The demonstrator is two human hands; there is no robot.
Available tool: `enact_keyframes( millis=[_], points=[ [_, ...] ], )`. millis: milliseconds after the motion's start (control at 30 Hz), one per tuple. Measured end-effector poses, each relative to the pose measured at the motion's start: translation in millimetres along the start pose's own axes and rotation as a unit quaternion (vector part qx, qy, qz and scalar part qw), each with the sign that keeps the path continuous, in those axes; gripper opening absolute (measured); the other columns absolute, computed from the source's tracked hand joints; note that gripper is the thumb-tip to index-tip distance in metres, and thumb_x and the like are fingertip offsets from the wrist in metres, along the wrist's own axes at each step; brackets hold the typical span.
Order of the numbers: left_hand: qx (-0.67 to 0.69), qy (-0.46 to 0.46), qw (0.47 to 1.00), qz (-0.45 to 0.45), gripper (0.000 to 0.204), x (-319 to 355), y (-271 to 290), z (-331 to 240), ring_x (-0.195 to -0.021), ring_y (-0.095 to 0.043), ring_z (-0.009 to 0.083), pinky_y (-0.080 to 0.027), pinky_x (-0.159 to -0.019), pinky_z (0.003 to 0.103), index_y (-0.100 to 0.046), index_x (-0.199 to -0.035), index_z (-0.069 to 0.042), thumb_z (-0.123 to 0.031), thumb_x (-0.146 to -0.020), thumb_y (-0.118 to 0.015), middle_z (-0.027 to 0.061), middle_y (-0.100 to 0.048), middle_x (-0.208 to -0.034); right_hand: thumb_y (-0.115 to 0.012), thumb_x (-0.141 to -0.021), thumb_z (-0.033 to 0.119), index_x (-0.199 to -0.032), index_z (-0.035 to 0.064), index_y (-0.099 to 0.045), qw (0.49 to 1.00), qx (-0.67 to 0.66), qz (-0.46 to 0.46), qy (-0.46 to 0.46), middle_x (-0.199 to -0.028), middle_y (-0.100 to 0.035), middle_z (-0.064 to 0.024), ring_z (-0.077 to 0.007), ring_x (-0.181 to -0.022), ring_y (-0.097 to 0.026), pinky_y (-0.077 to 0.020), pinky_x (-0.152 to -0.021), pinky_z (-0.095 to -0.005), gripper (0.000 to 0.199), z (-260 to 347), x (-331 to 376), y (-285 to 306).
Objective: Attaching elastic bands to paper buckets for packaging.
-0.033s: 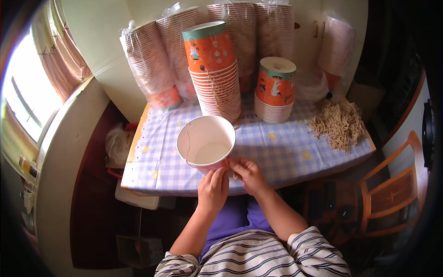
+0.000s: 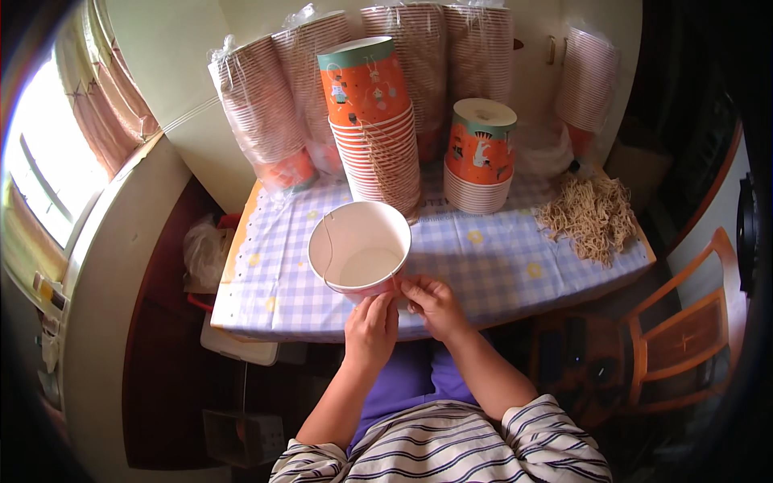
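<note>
Here, both hands' fingers (image 2: 385,304) pinch the near rim of the open paper bucket (image 2: 360,249) just beyond them.

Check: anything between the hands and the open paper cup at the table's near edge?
Nothing visible. Both the left hand and the right hand already touch the paper cup at its near rim, where a thin string handle attaches. The cup stacks stand behind it.
</note>
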State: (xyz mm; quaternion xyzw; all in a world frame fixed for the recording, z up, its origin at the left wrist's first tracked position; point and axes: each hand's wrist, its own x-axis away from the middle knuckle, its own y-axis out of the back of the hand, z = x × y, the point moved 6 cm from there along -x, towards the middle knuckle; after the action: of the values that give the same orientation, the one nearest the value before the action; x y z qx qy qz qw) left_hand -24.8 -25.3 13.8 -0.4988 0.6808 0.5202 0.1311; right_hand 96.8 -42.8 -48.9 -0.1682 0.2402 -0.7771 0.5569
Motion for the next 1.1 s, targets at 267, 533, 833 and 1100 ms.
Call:
enact_keyframes(
  millis=[267, 533, 833, 1100],
  points=[
    [0.019, -0.004, 0.999, -0.035, 0.017, -2.0, 5.8, -2.9, -0.069, -0.063, 0.031, -0.051, -0.058, 0.035, -0.062, -0.09, -0.002, 0.004, -0.074, -0.063, 0.0137, -0.064, -0.082, -0.065, -0.084, 0.015, -0.094, -0.0004, -0.064, 0.99, 0.111, -0.007, 0.085, -0.08, -0.064, -0.0019, -0.0052, -0.072, -0.056, -0.0472, -0.068, -0.0208, 0.019, 11.1, 3.7, -7.4],
    [0.02, -0.015, 0.999, -0.035, 0.019, 0.5, 8.9, -4.6, -0.07, -0.063, 0.0312, -0.051, -0.059, 0.035, -0.062, -0.09, -0.002, 0.005, -0.072, -0.063, 0.0149, -0.063, -0.083, -0.065, -0.082, 0.014, -0.089, -0.0012, -0.064, 0.989, 0.103, -0.038, 0.101, -0.076, -0.062, -0.001, -0.0046, -0.068, -0.054, -0.0456, -0.063, -0.0205, 0.017, 6.3, 0.6, -12.0],
    [0.012, -0.024, 0.999, -0.029, 0.023, -0.8, 7.9, -4.4, -0.071, -0.058, 0.0274, -0.047, -0.062, 0.035, -0.061, -0.091, -0.004, 0.003, -0.069, -0.063, 0.0101, -0.06, -0.082, -0.058, -0.084, 0.007, -0.092, -0.0015, -0.063, 0.99, 0.111, -0.048, 0.079, -0.087, -0.064, -0.004, -0.0083, -0.081, -0.058, -0.0473, -0.076, -0.0227, 0.013, 6.8, -4.7, -6.0],
    [0.005, -0.03, 0.999, -0.03, 0.021, 2.8, 5.8, -5.5, -0.068, -0.057, 0.0271, -0.045, -0.06, 0.035, -0.061, -0.089, -0.004, 0.003, -0.068, -0.062, 0.01, -0.058, -0.079, -0.063, -0.083, 0.014, -0.09, -0.001, -0.066, 0.992, 0.096, -0.009, 0.079, -0.081, -0.066, -0.0026, -0.0062, -0.075, -0.057, -0.0476, -0.068, -0.0216, 0.016, 9.2, 1.7, -11.9]
  ],
)
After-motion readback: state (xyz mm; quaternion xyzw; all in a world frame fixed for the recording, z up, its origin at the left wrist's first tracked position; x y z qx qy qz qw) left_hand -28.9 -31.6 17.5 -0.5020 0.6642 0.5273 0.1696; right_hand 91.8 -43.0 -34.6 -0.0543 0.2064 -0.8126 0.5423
